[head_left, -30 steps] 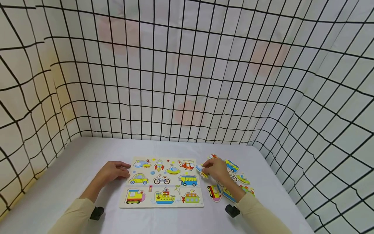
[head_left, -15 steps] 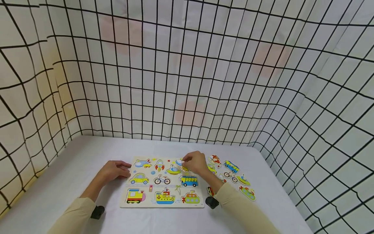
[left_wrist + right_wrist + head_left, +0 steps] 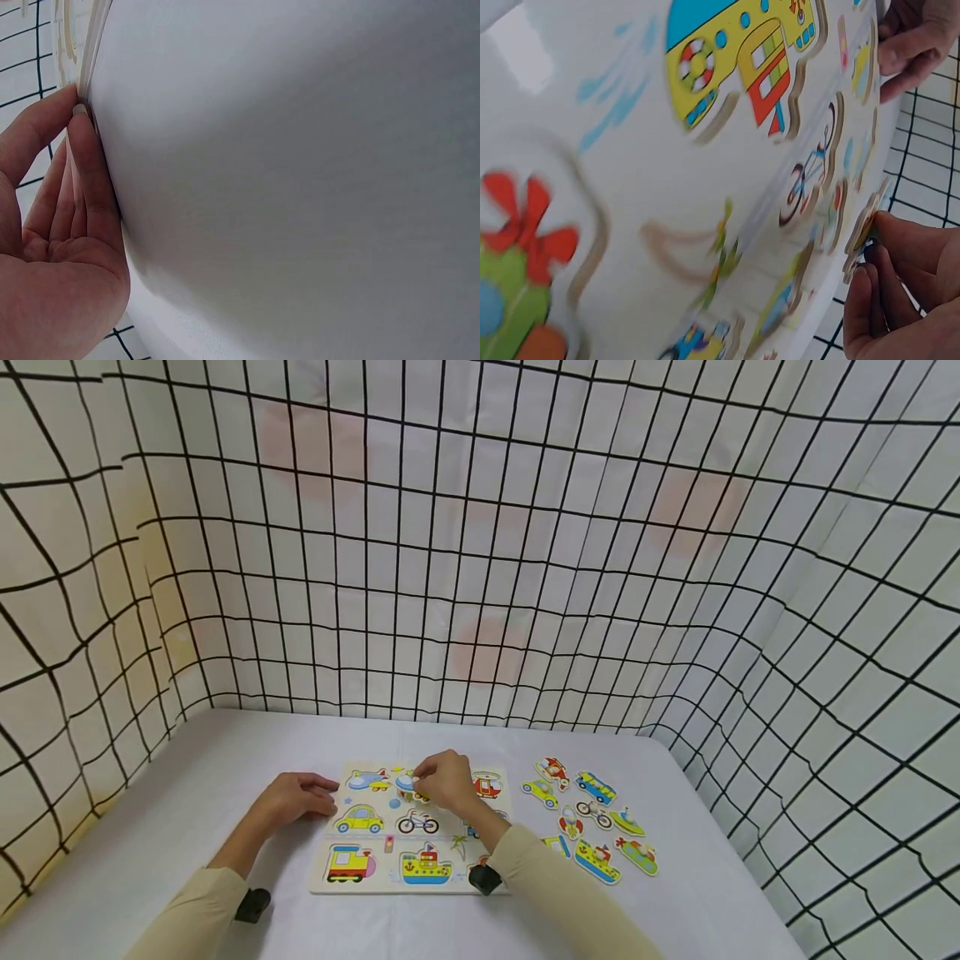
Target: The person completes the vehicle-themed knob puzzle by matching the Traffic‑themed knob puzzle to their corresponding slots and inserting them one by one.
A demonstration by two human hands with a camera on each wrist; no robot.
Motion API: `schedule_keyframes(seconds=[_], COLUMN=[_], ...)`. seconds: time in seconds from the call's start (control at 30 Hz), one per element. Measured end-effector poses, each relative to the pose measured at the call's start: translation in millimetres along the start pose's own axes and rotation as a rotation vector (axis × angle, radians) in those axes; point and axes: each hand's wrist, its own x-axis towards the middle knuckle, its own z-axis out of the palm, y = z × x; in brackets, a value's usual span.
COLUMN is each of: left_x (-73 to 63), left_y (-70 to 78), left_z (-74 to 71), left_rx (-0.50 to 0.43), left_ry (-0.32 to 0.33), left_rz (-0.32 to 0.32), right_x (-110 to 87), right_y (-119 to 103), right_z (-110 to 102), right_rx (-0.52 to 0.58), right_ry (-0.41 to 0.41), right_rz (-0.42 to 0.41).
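On the white table lies a wooden puzzle board (image 3: pixel 375 887) with printed vehicle recesses. My right hand (image 3: pixel 447 781) is over its upper part and pinches an airplane puzzle piece (image 3: pixel 405 787) with thumb and fingertips. In the right wrist view the airplane piece (image 3: pixel 866 225) is seen nearly edge-on, raised off the board, with the fingers partly covering it. My left hand (image 3: pixel 294 796) rests at the board's left edge. In the left wrist view the fingertips of the left hand (image 3: pixel 71 217) touch that edge, fingers fairly straight.
Loose pieces are scattered right of the board, among them a helicopter (image 3: pixel 553 771), a bus (image 3: pixel 596 787), a car (image 3: pixel 540 792), a bicycle (image 3: pixel 594 813), a ship (image 3: pixel 597 860) and a submarine (image 3: pixel 637 855). White walls with black netting (image 3: pixel 480 568) enclose the table.
Pinching the airplane piece, my right hand has travelled left from the loose pieces to above the board's upper middle. My left hand keeps its place at the board's edge.
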Motion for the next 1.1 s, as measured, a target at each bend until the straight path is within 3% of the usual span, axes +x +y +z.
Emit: schedule_keyframes(seconds=[0.23, 0.53, 0.87, 1.1], left_x=[1.7, -0.1, -1.5, -1.3], left_y=[-2.1, -2.3, -1.7, -1.0], left_z=[2.9, 3.4, 2.2, 2.7], left_rx=[-0.011, -0.012, -0.014, -0.002], left_ry=[0.007, 0.012, 0.02, 0.028], left_rz=[0.004, 0.015, 0.017, 0.011], right_x=[8.5, 8.1, 10.4, 13.9], right_y=[-7, -8, -19, -27], right_z=[27, 49, 70, 81], right_rx=[0.01, 0.079, 0.168, 0.182], right_ry=[0.008, 0.078, 0.139, 0.137], right_rz=[0.051, 0.015, 0.068, 0.161])
